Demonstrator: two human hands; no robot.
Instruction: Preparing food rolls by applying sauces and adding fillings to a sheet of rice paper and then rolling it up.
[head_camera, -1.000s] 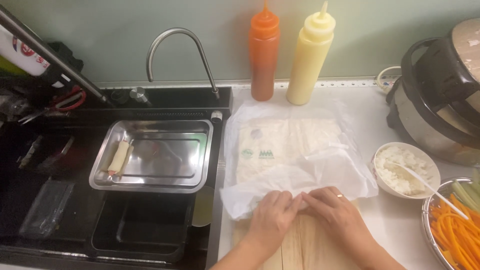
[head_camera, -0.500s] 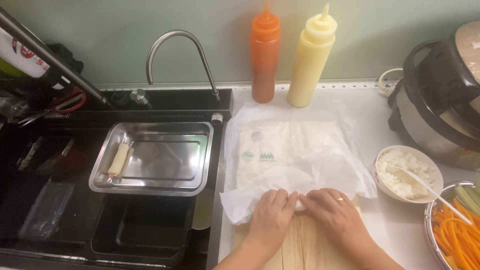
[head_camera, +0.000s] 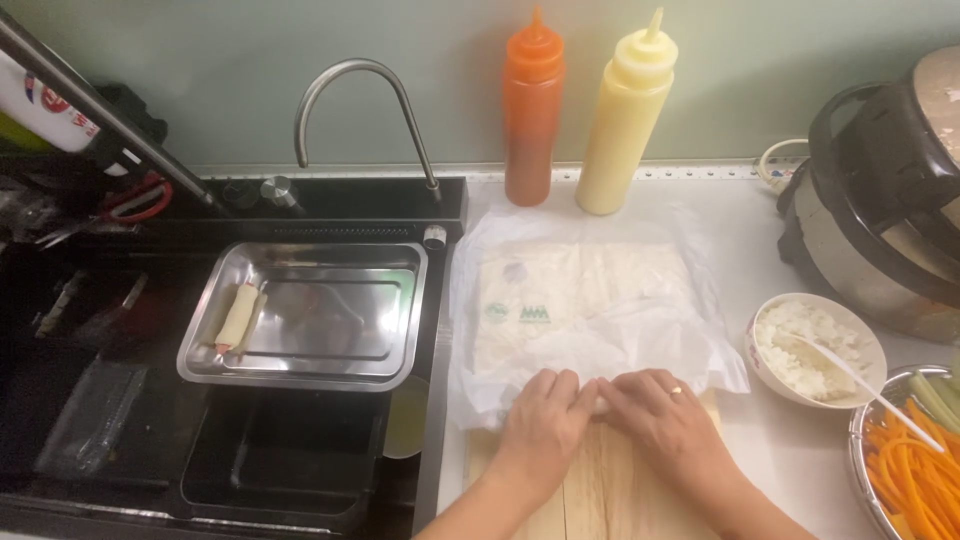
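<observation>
Both hands press side by side on the far end of a wooden cutting board (head_camera: 610, 490), fingers curled down over something hidden beneath them. My left hand (head_camera: 540, 425) and my right hand (head_camera: 655, 415), which wears a ring, touch at the fingertips. Just beyond the fingers lies a clear plastic bag of white wrappers (head_camera: 585, 300), its near edge lapping the board. A finished pale roll (head_camera: 238, 318) lies at the left end of a steel tray (head_camera: 330, 370) set over the black sink.
An orange squeeze bottle (head_camera: 532, 110) and a yellow one (head_camera: 625, 115) stand at the back wall. A bowl of white rice with a spoon (head_camera: 815, 345), a strainer of carrot strips (head_camera: 905, 470) and a cooker (head_camera: 885, 200) crowd the right. The tap (head_camera: 360, 90) arches over the sink.
The hands stay pressed together at the board's far end; they have edged slightly forward and their fingers have tucked in. Nothing else has moved.
</observation>
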